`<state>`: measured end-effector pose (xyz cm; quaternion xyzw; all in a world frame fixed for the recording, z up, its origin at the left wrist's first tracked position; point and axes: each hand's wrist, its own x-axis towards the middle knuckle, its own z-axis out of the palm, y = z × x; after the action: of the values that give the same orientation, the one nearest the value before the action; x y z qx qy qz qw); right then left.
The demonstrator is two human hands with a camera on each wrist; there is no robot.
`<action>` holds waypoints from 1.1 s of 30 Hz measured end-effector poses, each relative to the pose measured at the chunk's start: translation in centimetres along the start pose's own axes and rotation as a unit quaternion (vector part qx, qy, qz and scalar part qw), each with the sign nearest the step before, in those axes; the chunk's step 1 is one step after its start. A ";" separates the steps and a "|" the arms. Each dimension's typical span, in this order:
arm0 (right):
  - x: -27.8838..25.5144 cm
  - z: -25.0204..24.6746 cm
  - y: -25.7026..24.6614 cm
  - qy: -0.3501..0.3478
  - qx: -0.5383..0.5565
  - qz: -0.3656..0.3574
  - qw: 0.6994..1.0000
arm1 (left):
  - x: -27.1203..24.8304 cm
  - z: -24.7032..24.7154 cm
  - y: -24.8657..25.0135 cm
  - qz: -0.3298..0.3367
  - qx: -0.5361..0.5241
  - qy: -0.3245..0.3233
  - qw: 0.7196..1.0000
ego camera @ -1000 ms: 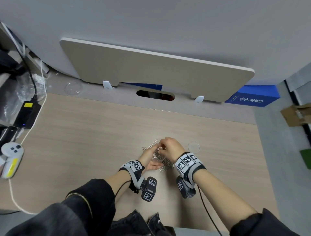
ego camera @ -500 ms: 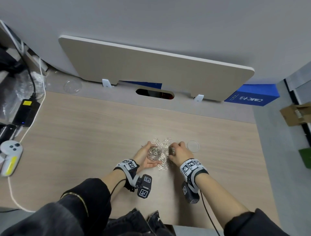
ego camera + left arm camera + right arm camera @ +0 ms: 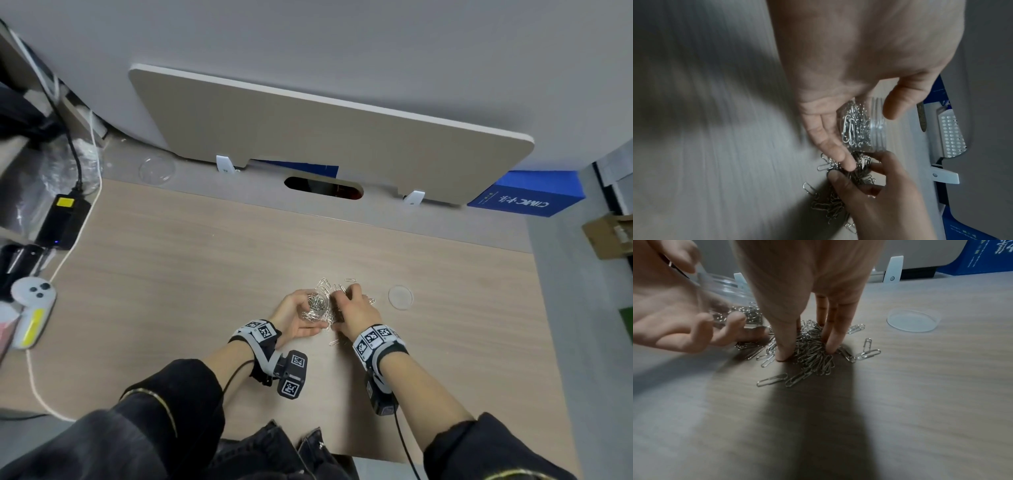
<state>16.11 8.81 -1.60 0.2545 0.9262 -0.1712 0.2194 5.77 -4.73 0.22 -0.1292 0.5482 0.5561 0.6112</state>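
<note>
My left hand (image 3: 298, 317) grips a small clear jar (image 3: 317, 305) partly filled with silver paper clips, tipped with its mouth up and toward the right. Just right of it, a pile of loose paper clips (image 3: 326, 285) lies on the wooden desk (image 3: 171, 274). My right hand (image 3: 344, 301) stands over that pile with thumb and fingers (image 3: 831, 347) pushed down into it, pinching a clump of clips (image 3: 813, 360). From the left wrist, the jar (image 3: 863, 126) sits between thumb and fingers. The jar's clear round lid (image 3: 400, 297) lies flat to the right.
At the desk's left edge are a white game controller (image 3: 32, 308), a black power adapter (image 3: 63, 219) and a white cable. A clear dish (image 3: 157, 169) and a beige divider panel (image 3: 325, 130) stand at the back; a blue box (image 3: 524, 198) sits far right.
My right hand has come off the top of the jar, dropped to the desk just right of it, and now digs into the pile. The left hand keeps holding the jar.
</note>
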 end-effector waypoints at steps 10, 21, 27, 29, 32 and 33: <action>1.2 0.5 -0.2 0.041 0.016 0.014 0.999 | -0.6 -0.1 0.1 0.013 0.034 0.006 0.999; 0.8 -1.4 0.9 0.068 0.365 0.116 0.921 | -0.9 0.3 0.2 0.014 0.079 0.020 0.997; -0.4 -4.2 -0.5 -0.030 0.493 0.051 0.868 | -1.0 2.8 0.1 0.038 0.119 0.016 0.992; -0.6 -4.4 -1.0 -0.043 0.471 0.037 0.880 | -0.8 3.4 0.0 0.047 0.133 0.010 0.990; -0.6 -4.4 -1.1 -0.013 0.345 0.017 0.938 | -0.7 3.9 -0.3 0.050 0.141 0.002 0.989; -0.8 -4.5 -1.1 -0.010 0.329 0.016 0.944 | -0.7 4.0 -0.3 0.051 0.142 0.000 0.989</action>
<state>14.68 9.52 2.79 0.3255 0.8119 -0.4654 0.1353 8.28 -2.16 2.13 -0.0131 0.6278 0.5028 0.5940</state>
